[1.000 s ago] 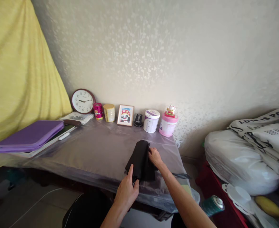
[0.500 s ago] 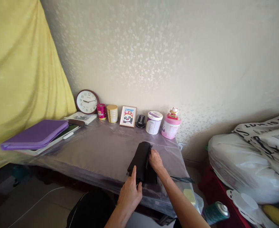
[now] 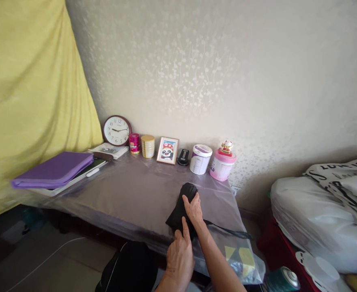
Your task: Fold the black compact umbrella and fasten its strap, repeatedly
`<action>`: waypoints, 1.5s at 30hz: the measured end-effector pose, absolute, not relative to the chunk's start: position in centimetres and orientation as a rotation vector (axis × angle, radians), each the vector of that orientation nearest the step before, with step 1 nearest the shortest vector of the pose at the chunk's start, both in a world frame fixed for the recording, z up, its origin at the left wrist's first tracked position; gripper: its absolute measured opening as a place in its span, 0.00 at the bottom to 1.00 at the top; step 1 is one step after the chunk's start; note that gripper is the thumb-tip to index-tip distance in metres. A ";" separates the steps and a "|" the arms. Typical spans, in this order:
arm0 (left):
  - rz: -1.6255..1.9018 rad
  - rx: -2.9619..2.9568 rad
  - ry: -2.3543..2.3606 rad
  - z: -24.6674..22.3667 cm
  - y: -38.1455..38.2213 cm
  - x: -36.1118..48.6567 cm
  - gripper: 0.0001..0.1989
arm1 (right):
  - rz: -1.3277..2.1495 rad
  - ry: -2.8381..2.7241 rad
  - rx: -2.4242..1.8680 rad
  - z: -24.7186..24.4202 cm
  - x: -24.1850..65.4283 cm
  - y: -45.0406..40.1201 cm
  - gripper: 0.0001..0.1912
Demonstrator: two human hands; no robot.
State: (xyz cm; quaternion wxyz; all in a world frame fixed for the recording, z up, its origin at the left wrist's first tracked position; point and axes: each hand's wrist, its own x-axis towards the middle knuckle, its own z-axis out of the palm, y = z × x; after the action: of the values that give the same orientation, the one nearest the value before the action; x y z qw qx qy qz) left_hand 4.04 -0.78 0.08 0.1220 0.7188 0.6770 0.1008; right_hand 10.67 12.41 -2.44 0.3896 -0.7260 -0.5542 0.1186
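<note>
A rolled black cloth bundle (image 3: 181,202) lies on the plastic-covered table (image 3: 130,190) near its front right part, its narrower rounded end toward the wall. My right hand (image 3: 193,209) is closed over its right side, thumb on top. At the near end, my left hand (image 3: 180,251) grips the bundle with its index finger stretched along the cloth; part of its grasp is hidden. A dark strap (image 3: 229,230) runs from beside the bundle to the table's right edge.
Along the wall stand a clock (image 3: 117,130), a pink tin (image 3: 134,144), a yellow-lidded container (image 3: 148,147), a panda picture (image 3: 168,151), a black device (image 3: 183,157) and two tubs (image 3: 201,160). A purple folder (image 3: 52,169) lies left. White bags (image 3: 312,219) are piled right.
The black cloth's loose right flap is now wrapped in, making a tighter roll. My right hand has moved onto the top of the roll. The view has shifted slightly.
</note>
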 end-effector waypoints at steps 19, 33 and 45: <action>0.757 0.893 1.041 -3.7 -1.0 1.0 0.24 | 0.333 -1.380 -1.912 -2.2 10.5 12.8 0.39; 0.719 0.962 1.106 -2.7 -0.5 2.1 0.06 | 0.466 -1.343 -1.871 -1.3 11.0 12.3 0.40; 0.764 1.103 1.362 -3.2 -1.2 2.2 0.21 | 0.622 -1.125 -1.684 -1.3 13.1 11.3 0.38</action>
State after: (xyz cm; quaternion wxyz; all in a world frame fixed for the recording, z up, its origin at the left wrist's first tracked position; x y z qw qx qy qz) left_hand 2.19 -1.20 -3.18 0.5770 0.4713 0.5818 0.3264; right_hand 13.14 11.29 -1.29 0.4895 -0.6932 -0.4631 0.2558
